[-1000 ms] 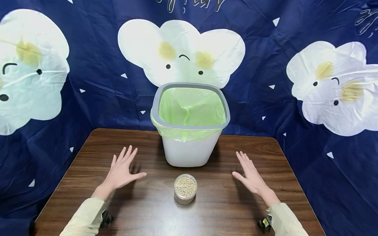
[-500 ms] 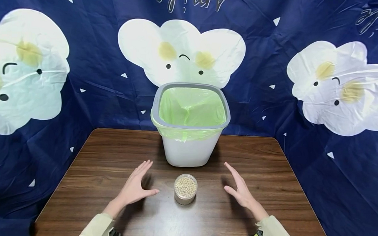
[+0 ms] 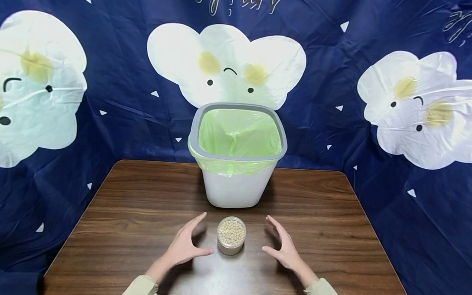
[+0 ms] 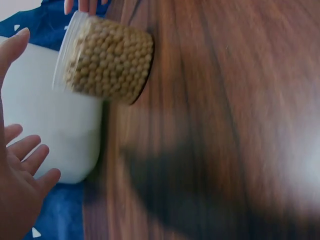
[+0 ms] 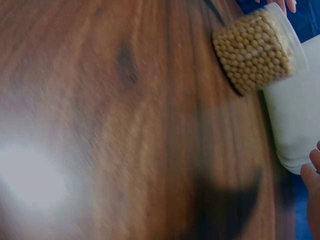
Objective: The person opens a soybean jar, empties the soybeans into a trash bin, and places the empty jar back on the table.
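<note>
A clear round jar point(image 3: 231, 236) filled with small pale round beans stands upright on the wooden table, between the two hands. To its left is my left hand point(image 3: 186, 242), thumb and fingers spread apart and nearest the jar without touching it. My right hand point(image 3: 284, 248) is on the other side, a wider gap from the jar, its thumb also parted from the fingers. Neither hand holds anything. In the left wrist view the jar point(image 4: 110, 60) appears side-on with the beans visible through its wall; the right wrist view shows the jar point(image 5: 255, 50) likewise.
Behind the jar stands a white bin point(image 3: 234, 188) with a grey rim and a light green liner bag point(image 3: 240, 134). A dark blue curtain with white cloud prints point(image 3: 227, 56) surrounds the brown wooden table point(image 3: 140, 196) on its back and sides.
Both hands have moved inward and toward the person, closing in on the jar from either side. Their fingers have become more curved. Jar and bin have stayed in place.
</note>
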Available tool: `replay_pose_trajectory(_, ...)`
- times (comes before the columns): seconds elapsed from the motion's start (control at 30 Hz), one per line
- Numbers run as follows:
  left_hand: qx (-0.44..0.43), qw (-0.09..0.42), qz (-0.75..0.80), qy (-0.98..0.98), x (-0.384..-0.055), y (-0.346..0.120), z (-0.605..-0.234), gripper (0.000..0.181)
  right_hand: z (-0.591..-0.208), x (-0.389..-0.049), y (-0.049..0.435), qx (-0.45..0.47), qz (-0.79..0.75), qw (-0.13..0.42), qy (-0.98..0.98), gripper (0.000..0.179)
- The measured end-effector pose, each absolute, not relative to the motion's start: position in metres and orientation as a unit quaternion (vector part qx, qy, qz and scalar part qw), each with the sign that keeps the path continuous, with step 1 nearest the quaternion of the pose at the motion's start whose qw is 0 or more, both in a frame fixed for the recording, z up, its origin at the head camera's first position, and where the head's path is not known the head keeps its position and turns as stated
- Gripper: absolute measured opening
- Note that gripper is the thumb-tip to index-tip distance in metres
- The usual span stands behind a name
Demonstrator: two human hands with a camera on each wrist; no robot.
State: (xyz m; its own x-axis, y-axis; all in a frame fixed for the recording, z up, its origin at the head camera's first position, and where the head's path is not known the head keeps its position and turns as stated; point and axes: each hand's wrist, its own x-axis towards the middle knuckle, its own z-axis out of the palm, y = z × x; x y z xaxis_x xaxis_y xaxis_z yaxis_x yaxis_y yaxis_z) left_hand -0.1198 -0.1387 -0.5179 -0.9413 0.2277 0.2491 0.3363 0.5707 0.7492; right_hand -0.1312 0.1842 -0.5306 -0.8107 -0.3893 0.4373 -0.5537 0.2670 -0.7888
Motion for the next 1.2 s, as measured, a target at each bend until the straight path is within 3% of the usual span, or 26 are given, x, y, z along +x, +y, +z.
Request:
replay_pose_trajectory(0.3, -0.140, 0.041, -0.473, -0.869, -0.121, -0.114, -0.528, 0.091, -0.537, -0.122, 0.161, 0.264, 0.576, 0.034, -0.773, 0.081)
replay_pose_trajectory(0.8, -0.137, 0.026, -0.463, -0.875, -0.131, -0.094, -0.544, 0.101, -0.546, -0.122, 0.136, 0.199, 0.616, -0.059, -0.760, 0.086)
replay_pose_trajectory(1.2, -0.123, 0.014, -0.472, -0.873, -0.136, -0.090, -0.550, 0.100, -0.550, -0.125, 0.123, 0.197, 0.599, -0.065, -0.773, 0.089)
